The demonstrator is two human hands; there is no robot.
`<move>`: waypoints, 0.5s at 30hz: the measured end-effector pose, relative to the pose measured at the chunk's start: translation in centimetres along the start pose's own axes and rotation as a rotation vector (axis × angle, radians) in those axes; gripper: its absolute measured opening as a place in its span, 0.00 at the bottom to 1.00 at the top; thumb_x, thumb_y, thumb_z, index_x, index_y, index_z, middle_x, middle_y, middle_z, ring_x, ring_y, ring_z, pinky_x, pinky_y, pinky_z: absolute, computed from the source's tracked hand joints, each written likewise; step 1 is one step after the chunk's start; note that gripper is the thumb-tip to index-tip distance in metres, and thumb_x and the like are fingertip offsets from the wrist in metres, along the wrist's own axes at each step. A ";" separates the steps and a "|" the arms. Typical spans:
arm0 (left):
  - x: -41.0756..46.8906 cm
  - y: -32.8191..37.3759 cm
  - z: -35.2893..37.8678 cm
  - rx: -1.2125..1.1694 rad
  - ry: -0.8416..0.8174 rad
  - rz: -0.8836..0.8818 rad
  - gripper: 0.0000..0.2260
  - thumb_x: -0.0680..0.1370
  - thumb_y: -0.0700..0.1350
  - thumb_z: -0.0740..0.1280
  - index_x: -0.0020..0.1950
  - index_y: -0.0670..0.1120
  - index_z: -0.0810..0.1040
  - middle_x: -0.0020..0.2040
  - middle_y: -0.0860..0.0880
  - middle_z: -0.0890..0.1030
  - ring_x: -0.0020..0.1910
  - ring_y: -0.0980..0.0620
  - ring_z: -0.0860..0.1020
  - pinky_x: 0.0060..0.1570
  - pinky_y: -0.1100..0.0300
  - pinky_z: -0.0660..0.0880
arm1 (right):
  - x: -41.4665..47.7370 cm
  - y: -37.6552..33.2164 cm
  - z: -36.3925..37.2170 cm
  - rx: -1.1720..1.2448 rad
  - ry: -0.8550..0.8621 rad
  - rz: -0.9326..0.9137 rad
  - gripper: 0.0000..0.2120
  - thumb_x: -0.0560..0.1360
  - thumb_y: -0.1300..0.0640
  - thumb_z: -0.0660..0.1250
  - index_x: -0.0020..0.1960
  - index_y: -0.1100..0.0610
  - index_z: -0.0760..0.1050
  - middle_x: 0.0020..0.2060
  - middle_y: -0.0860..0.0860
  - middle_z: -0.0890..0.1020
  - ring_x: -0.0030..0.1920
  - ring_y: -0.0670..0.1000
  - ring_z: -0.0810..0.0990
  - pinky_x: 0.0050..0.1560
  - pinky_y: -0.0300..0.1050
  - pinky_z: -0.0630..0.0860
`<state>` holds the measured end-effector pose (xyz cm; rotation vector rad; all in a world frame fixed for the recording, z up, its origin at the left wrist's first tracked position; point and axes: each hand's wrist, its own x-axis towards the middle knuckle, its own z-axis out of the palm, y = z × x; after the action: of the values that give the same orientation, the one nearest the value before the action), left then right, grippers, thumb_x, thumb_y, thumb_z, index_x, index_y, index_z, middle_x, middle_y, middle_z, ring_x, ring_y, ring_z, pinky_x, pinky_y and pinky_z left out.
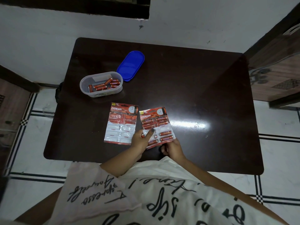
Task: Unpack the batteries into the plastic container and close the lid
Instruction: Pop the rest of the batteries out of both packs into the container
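Batteries could pop free and roll off the tabletop point(194, 88) as the left hand point(140, 140) pinches one from the blister card point(156, 127) gripped by the right hand point(172, 147), well short of the open container point(100, 84).

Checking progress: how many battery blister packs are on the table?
2. One emptied blister pack lies flat near the table's middle; the other blister pack, with batteries left, is held by the left hand and right hand.

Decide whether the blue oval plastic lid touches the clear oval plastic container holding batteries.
Cannot tell. In the head view, the blue oval plastic lid meets the clear oval plastic container rim, with no visible gap or plain contact.
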<state>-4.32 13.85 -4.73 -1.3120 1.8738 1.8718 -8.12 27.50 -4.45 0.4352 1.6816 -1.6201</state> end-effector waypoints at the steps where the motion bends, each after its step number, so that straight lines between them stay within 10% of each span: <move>1: 0.0 0.1 0.1 0.006 0.011 -0.009 0.13 0.78 0.56 0.67 0.54 0.48 0.79 0.46 0.53 0.82 0.44 0.55 0.80 0.40 0.65 0.74 | 0.2 0.1 -0.2 0.015 0.029 0.015 0.09 0.83 0.59 0.57 0.50 0.63 0.73 0.27 0.56 0.74 0.22 0.49 0.70 0.21 0.36 0.63; 7: 0.6 0.1 0.1 0.224 0.080 -0.005 0.21 0.78 0.62 0.61 0.50 0.45 0.80 0.45 0.47 0.82 0.46 0.48 0.79 0.48 0.55 0.75 | 0.3 0.0 -2.2 -0.033 0.339 -0.054 0.12 0.79 0.62 0.61 0.43 0.71 0.74 0.23 0.58 0.73 0.22 0.51 0.72 0.24 0.37 0.70; 15: 0.2 1.1 -1.2 0.712 0.050 0.146 0.27 0.79 0.65 0.56 0.28 0.47 0.67 0.27 0.48 0.73 0.30 0.47 0.77 0.30 0.59 0.68 | 0.3 -0.9 -3.0 -0.139 0.426 -0.095 0.08 0.72 0.63 0.70 0.44 0.69 0.75 0.26 0.56 0.78 0.26 0.51 0.76 0.30 0.42 0.75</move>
<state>-4.63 12.48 -3.84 -0.9916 2.3827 1.0318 -9.73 30.17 -4.28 0.6751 2.1444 -1.5383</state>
